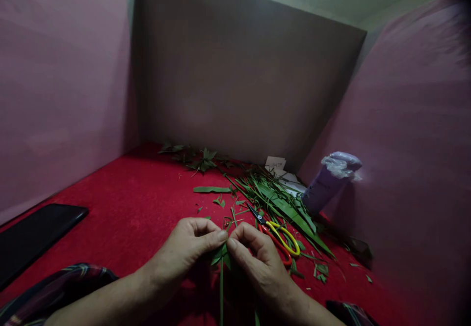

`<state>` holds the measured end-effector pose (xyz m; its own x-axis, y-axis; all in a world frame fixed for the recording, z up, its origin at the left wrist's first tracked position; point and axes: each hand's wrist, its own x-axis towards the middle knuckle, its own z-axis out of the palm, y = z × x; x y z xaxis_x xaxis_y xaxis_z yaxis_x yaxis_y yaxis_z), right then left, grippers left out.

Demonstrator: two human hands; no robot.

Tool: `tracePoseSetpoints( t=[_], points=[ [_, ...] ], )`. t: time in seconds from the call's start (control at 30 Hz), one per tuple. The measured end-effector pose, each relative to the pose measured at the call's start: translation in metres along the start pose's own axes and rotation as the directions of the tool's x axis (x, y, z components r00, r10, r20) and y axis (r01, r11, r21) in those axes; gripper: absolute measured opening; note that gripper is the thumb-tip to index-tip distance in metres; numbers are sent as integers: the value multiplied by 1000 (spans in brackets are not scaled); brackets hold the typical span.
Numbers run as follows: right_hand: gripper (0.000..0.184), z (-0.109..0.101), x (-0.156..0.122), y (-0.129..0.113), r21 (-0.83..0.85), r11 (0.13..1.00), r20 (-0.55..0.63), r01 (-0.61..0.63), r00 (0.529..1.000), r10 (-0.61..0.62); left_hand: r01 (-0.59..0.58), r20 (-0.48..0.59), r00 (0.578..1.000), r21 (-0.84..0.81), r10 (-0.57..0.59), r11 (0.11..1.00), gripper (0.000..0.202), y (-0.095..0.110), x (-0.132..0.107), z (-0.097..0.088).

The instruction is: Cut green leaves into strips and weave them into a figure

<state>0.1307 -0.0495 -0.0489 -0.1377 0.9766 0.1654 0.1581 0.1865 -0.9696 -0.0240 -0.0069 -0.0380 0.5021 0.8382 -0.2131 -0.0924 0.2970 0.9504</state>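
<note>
Between my two hands is a small bundle of green leaf strips (222, 257), with long thin ends hanging down toward me. My left hand (193, 242) pinches it between thumb and forefinger from the left. From the right, my right hand (255, 255) pinches the same strips, its fingers curled and fingertips close to the left thumb. The exact grip at the fingertips is partly hidden. Just beyond my right hand lie scissors (277, 235) with one yellow and one red handle, blades pointing away to the left.
A heap of long green leaves (283, 205) covers the right of the red cloth (147, 183). Behind it are white papers (275, 164) and a purple package (327, 183) with clear plastic. A black phone-like slab (40, 232) lies at left. Leafy sprigs (204, 160) rest along the back wall.
</note>
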Motion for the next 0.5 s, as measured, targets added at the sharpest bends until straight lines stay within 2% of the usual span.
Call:
tracePoseSetpoints(
  t=[0.2,0.5],
  points=[
    [25,-2,1,-1,-36,999,-7,15,1000,-15,-29,32,999,-51,31,998,28,2,-2,1],
    [26,-3,2,0,8,1000,-21,26,999,-26,-22,51,998,-63,26,998,26,7,-6,2]
  ],
)
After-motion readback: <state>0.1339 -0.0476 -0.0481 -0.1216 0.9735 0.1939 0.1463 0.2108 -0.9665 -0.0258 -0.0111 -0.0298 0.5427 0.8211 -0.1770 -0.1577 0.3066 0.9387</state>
